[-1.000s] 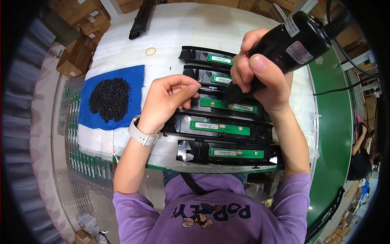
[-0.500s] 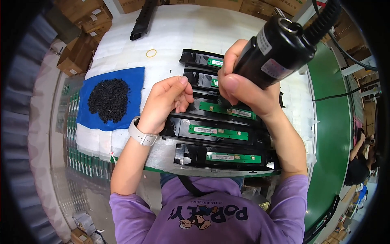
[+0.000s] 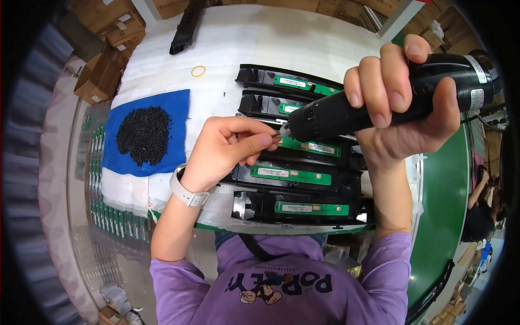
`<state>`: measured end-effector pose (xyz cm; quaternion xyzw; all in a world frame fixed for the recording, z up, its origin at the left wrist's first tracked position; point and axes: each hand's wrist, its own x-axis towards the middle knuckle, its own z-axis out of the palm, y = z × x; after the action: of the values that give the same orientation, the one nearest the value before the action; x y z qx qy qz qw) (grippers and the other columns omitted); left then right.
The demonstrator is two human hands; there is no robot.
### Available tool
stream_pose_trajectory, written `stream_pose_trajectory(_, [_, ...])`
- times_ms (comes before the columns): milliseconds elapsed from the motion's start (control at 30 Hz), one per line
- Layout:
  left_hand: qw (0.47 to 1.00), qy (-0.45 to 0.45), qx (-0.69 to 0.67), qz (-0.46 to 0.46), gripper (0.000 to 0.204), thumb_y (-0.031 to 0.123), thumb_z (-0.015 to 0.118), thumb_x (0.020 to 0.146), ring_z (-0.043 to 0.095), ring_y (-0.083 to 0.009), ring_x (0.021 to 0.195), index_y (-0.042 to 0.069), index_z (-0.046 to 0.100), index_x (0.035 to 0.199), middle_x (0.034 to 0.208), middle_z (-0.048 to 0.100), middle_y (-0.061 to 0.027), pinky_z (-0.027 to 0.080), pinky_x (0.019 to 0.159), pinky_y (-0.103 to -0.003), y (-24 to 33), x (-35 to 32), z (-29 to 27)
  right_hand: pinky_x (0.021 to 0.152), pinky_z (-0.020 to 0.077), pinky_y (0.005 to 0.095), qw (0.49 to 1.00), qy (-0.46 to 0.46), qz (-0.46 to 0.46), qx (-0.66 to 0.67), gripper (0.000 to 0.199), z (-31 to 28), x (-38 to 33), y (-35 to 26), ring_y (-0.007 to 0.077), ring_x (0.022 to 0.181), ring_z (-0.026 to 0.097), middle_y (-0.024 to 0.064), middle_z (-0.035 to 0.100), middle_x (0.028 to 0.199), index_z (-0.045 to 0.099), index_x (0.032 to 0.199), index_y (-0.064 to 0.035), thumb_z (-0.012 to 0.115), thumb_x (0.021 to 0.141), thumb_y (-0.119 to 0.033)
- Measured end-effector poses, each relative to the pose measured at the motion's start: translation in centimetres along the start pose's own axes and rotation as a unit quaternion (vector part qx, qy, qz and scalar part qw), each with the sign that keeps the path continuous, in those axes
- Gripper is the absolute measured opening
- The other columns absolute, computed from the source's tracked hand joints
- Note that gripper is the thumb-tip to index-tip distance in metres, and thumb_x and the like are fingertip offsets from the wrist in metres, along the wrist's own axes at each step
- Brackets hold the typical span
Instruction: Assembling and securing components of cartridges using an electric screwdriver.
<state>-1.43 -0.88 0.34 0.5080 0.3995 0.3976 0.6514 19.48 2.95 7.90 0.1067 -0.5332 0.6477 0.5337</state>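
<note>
My right hand (image 3: 391, 145) grips a black electric screwdriver (image 3: 325, 115), tilted nearly level with its tip pointing left. At that tip, my left hand (image 3: 225, 146) pinches thumb and forefinger on a tiny dark piece, apparently a screw (image 3: 277, 134), mostly hidden by the fingers. Beneath both hands lie several long black plastic housings (image 3: 249, 208) in a stack of rows, each carrying a narrow green circuit board (image 3: 291, 176). The middle housing is partly covered by my left hand and the screwdriver. Left of them, a heap of small black screws (image 3: 143, 135) rests on a blue cloth (image 3: 181, 111).
White foam sheeting (image 3: 260, 35) covers the table. A yellow rubber band (image 3: 198, 71) and a separate black strip-shaped part (image 3: 187, 27) lie toward the far side. Cardboard boxes (image 3: 95, 76) stand beyond the left edge. At far right, a person (image 3: 479, 216) is partly visible.
The screwdriver has swung from upright to nearly level, its tip now meeting my left fingertips. My left hand has moved slightly right and down toward it.
</note>
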Motion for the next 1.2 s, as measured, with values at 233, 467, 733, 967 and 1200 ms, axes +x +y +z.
stream_pose_trajectory(233, [0.998, -0.002, 0.063, 0.022, 0.012, 0.000, 0.068, 0.078, 0.055, -0.0055, 0.057, -0.003, 0.067, 0.090, 0.078, 0.067, -0.0080, 0.042, 0.049, -0.017, 0.0, 0.1, -0.4, 0.066, 0.0390, 0.0310, 0.997, 0.000, 0.000, -0.076, 0.039, -0.9, -0.3, -0.2, 0.0105, 0.054, 0.045, -0.0007, 0.046, 0.069, 0.047, 0.112, -0.0053, 0.049, 0.088, -0.037])
stream_pose_trajectory(467, [0.999, 0.001, 0.034, 0.020, 0.012, 0.001, 0.070, 0.078, 0.055, -0.0049, 0.057, -0.003, 0.067, 0.089, 0.074, 0.066, -0.0060, 0.043, 0.050, -0.017, -0.6, -0.2, -0.4, 0.065, 0.0380, 0.0311, 0.994, 0.109, -0.002, 0.019, 0.038, 1.1, -1.2, 0.8, 0.0111, 0.054, 0.044, -0.0001, 0.047, 0.070, 0.048, 0.110, -0.0046, 0.047, 0.089, -0.036])
stream_pose_trajectory(733, [0.995, 0.082, -0.006, 0.051, 0.013, 0.006, 0.058, 0.087, 0.053, -0.0063, 0.062, -0.004, 0.062, 0.095, 0.082, 0.065, -0.0088, 0.043, 0.057, -0.019, -0.4, 0.0, -1.1, 0.060, 0.0393, 0.0307, 0.979, 0.191, 0.033, -0.059, 0.031, -0.6, 0.4, 2.1, 0.0108, 0.049, 0.042, 0.0000, 0.044, 0.063, 0.052, 0.100, -0.0041, 0.047, 0.089, -0.033])
stream_pose_trajectory(967, [0.936, 0.200, -0.237, 0.167, 0.016, -0.006, 0.034, 0.088, 0.052, -0.0322, 0.115, -0.004, 0.045, 0.100, 0.121, 0.048, -0.0296, 0.043, 0.096, -0.032, -1.3, 1.0, -2.8, 0.045, 0.0375, 0.0278, 0.950, 0.123, 0.105, -0.266, 0.031, 0.4, 0.4, 5.2, 0.0128, 0.040, 0.041, 0.0030, 0.043, 0.054, 0.046, 0.098, -0.0017, 0.056, 0.081, -0.025])
stream_pose_trajectory(1200, [0.928, 0.197, -0.266, 0.172, 0.015, -0.004, 0.033, 0.092, 0.050, -0.0326, 0.118, -0.004, 0.046, 0.101, 0.123, 0.048, -0.0296, 0.043, 0.100, -0.033, -1.0, 0.9, -2.7, 0.040, 0.0347, 0.0253, 0.944, 0.126, 0.133, -0.276, 0.033, 0.5, 0.5, 6.0, 0.0123, 0.039, 0.040, 0.0038, 0.044, 0.053, 0.046, 0.095, -0.0013, 0.061, 0.078, -0.025])
